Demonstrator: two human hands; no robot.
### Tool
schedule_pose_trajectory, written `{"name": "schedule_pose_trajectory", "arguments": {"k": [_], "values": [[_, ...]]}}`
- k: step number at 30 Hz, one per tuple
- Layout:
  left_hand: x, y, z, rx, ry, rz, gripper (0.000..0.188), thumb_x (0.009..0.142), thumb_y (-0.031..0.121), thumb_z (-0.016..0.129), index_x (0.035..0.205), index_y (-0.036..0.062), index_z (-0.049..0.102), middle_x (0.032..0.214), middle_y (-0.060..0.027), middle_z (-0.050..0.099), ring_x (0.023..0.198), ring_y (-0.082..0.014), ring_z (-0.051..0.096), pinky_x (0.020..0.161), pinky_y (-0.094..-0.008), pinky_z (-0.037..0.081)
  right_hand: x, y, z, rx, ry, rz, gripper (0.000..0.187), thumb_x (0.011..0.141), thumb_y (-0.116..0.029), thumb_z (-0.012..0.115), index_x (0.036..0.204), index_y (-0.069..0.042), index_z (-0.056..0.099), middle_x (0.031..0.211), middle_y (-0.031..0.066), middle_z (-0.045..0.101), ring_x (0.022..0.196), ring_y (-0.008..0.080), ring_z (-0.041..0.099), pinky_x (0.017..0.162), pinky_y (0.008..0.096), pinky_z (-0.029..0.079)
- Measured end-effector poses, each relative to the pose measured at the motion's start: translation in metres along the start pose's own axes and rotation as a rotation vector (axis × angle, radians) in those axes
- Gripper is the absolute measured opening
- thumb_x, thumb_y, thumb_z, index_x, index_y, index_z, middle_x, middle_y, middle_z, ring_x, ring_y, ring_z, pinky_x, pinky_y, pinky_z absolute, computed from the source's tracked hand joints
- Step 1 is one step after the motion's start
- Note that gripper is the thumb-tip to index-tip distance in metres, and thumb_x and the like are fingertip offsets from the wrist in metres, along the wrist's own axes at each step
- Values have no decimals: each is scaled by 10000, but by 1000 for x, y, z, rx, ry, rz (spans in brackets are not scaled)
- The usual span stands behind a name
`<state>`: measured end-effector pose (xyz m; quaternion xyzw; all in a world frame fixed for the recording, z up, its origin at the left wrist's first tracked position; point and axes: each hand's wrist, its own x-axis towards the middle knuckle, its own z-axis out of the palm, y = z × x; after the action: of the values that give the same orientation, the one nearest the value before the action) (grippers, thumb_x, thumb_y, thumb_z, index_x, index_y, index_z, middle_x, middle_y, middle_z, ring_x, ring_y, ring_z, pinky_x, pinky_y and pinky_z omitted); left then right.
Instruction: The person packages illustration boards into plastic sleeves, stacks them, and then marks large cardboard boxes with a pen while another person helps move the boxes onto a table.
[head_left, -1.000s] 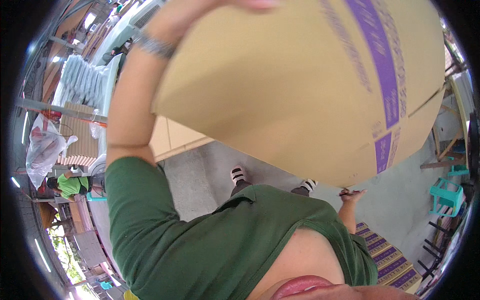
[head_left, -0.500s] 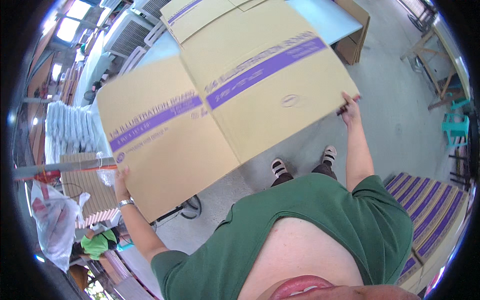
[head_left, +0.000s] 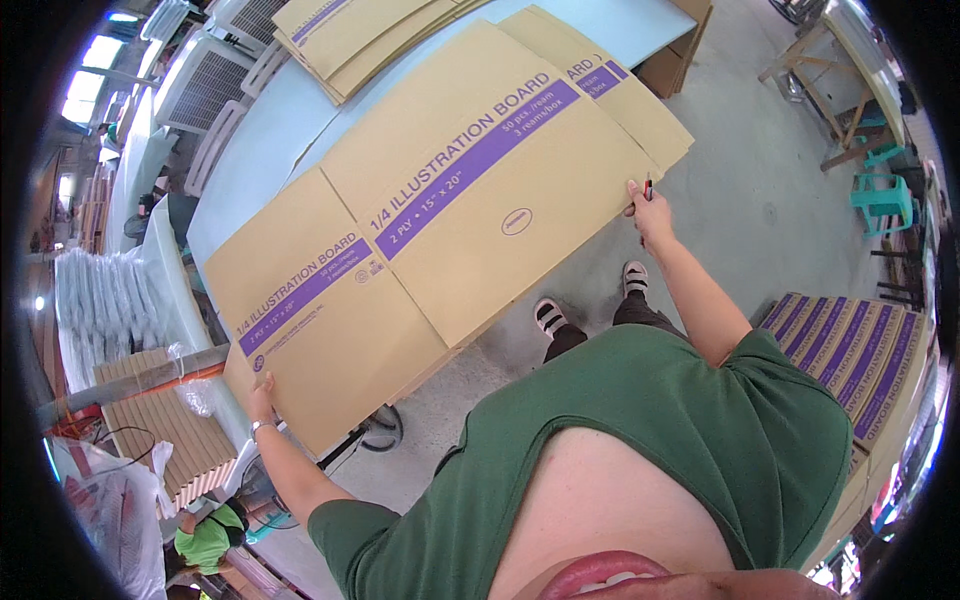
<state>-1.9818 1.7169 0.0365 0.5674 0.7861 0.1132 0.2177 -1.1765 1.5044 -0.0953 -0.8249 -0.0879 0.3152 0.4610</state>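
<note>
A large flattened cardboard carton (head_left: 450, 235), tan with a purple printed band, spreads out in front of me over the table. Another flat carton (head_left: 640, 115) shows from beneath its far right end. At the near left edge, my left hand (head_left: 262, 402), with a band on its wrist, grips the board. My right hand (head_left: 652, 217) pinches the near right edge. A slim dark-and-red tool (head_left: 648, 188), too small to name, is tucked in the same hand.
More flat cartons (head_left: 375, 45) lie at the far end of the pale blue table (head_left: 250, 215). Packed cartons (head_left: 850, 350) stand at my right, near a teal stool (head_left: 882, 203) and a wooden frame (head_left: 850, 100). A metal bar (head_left: 130, 385) and stacked boards are at left. A person in green (head_left: 205, 540) is at lower left.
The carton has come down and toward me, turning a little so its right end points farther away. Both hands moved with it and kept hold. The carton under its right end now shows.
</note>
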Motion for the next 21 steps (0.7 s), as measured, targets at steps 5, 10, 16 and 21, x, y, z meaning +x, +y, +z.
{"name": "schedule_pose_trajectory", "arguments": {"k": [5, 10, 16, 21], "values": [[15, -6, -44, 59, -94, -82, 584, 842, 475, 648, 1046, -72, 654, 983, -222, 682, 899, -330, 654, 797, -411, 491, -16, 27, 19, 176, -326, 64, 367, 894, -433, 618, 893, -66, 596, 652, 19, 595, 477, 67, 392, 441, 247, 322], [10, 4, -27, 742, 143, -101, 501, 815, 441, 675, 1012, -19, 675, 907, -245, 676, 867, -375, 656, 746, -455, 501, -24, 43, 54, -21, -285, 132, 410, 879, -442, 629, 869, -32, 630, 657, 43, 620, 506, 103, 463, 451, 286, 352], [11, 103, 108, 483, 52, 384, 489, 823, 288, 665, 1250, 65, 581, 1298, -229, 532, 1219, -374, 488, 1012, -448, 398, 9, 3, 36, -570, -478, -84, 408, 831, -413, 649, 811, -6, 659, 730, 128, 672, 691, 234, 654, 674, 382, 500], [-99, 376, 324, 31, -425, 842, 459, 818, 193, 683, 1258, 108, 583, 1422, -127, 438, 1305, -307, 418, 1059, -392, 383, 145, -46, -18, -530, 7, -349, 312, 821, -345, 612, 953, -70, 678, 875, 188, 678, 831, 356, 654, 733, 421, 507]]}}
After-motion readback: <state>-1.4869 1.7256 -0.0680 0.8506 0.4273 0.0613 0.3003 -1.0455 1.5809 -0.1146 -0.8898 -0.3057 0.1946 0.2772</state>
